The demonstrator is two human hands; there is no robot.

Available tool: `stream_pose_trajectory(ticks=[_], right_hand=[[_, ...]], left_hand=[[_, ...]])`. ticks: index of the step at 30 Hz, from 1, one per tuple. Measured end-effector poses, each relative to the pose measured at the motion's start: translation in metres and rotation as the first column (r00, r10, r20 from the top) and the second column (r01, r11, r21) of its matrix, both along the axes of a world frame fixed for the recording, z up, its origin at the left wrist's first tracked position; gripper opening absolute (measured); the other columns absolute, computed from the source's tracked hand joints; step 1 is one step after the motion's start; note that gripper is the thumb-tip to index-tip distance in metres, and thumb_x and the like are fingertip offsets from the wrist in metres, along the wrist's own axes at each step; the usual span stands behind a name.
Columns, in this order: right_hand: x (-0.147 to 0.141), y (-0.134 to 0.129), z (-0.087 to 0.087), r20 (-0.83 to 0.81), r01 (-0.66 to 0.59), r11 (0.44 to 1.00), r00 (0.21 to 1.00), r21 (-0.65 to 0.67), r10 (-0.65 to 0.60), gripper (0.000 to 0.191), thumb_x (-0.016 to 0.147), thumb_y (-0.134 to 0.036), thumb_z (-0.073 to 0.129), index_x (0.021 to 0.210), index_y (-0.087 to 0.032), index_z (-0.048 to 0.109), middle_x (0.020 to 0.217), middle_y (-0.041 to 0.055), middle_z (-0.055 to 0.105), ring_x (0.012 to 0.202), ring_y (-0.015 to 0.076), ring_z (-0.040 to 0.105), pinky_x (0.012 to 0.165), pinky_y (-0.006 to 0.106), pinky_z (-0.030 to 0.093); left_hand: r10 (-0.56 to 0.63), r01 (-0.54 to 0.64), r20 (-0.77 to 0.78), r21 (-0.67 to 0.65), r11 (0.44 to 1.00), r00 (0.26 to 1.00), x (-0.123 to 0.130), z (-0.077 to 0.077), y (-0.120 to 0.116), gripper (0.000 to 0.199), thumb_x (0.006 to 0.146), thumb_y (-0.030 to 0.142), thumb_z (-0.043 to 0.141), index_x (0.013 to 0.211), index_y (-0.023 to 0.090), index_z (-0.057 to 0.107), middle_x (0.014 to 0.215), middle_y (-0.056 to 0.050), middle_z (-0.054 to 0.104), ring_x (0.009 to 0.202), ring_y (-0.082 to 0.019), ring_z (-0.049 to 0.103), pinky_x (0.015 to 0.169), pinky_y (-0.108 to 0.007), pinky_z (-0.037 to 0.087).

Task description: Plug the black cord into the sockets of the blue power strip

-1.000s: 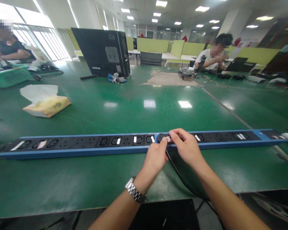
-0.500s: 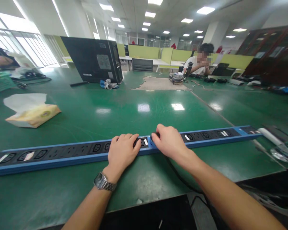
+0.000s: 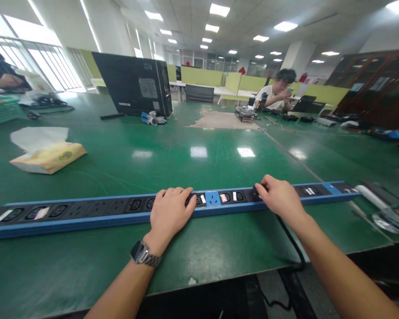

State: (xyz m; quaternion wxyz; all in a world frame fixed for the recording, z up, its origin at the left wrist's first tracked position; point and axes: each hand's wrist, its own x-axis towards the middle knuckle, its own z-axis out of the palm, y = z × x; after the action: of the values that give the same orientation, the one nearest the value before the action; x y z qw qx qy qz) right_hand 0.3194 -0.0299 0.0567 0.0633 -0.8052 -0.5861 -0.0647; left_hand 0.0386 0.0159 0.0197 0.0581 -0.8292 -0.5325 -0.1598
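Observation:
A long blue power strip with black sockets lies across the green table, several white labels stuck on it. My left hand, with a metal-banded watch on its wrist, grips the strip left of its blue socket. Pinched in my right hand is a black plug at the strip's sockets, right of the blue one. Whether it is fully seated is hidden by my fingers. Its black cord runs down over the table's front edge.
A tissue pack lies at the left, near a green basket. Farther back stand a black computer case and blue-grey gloves. Clear plastic packaging sits by the strip's right end. Two people sit beyond the table.
My right hand has moved right along the strip with the plug, from beside the blue socket to sockets farther along. My left hand stays in place on the strip.

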Motion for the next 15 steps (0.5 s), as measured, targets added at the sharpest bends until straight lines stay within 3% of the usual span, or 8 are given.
stream_pose_trajectory(ticks=[4, 7, 10, 15], right_hand=[[-0.013, 0.0, 0.007, 0.008, -0.053, 0.994, 0.999, -0.092, 0.054, 0.029, 0.09, -0.043, 0.041, 0.086, -0.021, 0.06, 0.079, 0.0082, 0.069, 0.075, 0.022, 0.065, 0.058, 0.028, 0.032], [-0.021, 0.001, 0.008, 0.071, -0.012, 0.992, 0.997, -0.123, 0.021, 0.03, 0.091, -0.04, 0.039, 0.09, -0.02, 0.061, 0.08, 0.0103, 0.07, 0.073, 0.0224, 0.065, 0.057, 0.028, 0.032], [-0.018, 0.004, 0.002, 0.073, -0.038, 0.994, 0.996, -0.099, 0.045, 0.03, 0.091, -0.038, 0.04, 0.091, -0.019, 0.062, 0.08, 0.0106, 0.07, 0.072, 0.0227, 0.065, 0.057, 0.028, 0.033], [-0.01, -0.007, -0.005, -0.115, -0.065, 0.997, 0.991, 0.041, 0.07, 0.028, 0.088, -0.043, 0.048, 0.082, -0.021, 0.064, 0.07, 0.0044, 0.068, 0.067, 0.0193, 0.063, 0.059, 0.027, 0.035]], left_hand=[[0.007, -0.007, -0.005, 0.003, 1.0, 1.0, -0.001, -0.001, 0.0, 0.04, 0.094, 0.042, 0.036, 0.113, 0.025, 0.066, 0.103, -0.005, 0.072, 0.097, -0.025, 0.062, 0.086, -0.042, 0.038], [0.005, -0.005, -0.003, 0.007, 1.0, 1.0, -0.001, -0.002, 0.001, 0.04, 0.094, 0.043, 0.035, 0.113, 0.025, 0.066, 0.103, -0.005, 0.072, 0.097, -0.025, 0.062, 0.088, -0.042, 0.038], [0.009, -0.009, -0.005, 0.007, 1.0, 1.0, 0.0, -0.002, 0.001, 0.04, 0.094, 0.044, 0.035, 0.112, 0.026, 0.066, 0.103, -0.004, 0.072, 0.097, -0.026, 0.062, 0.088, -0.043, 0.038], [0.007, -0.007, -0.014, 0.002, 1.0, 1.0, 0.001, -0.001, 0.001, 0.041, 0.094, 0.044, 0.034, 0.113, 0.026, 0.066, 0.102, -0.004, 0.071, 0.096, -0.026, 0.061, 0.088, -0.044, 0.038]])
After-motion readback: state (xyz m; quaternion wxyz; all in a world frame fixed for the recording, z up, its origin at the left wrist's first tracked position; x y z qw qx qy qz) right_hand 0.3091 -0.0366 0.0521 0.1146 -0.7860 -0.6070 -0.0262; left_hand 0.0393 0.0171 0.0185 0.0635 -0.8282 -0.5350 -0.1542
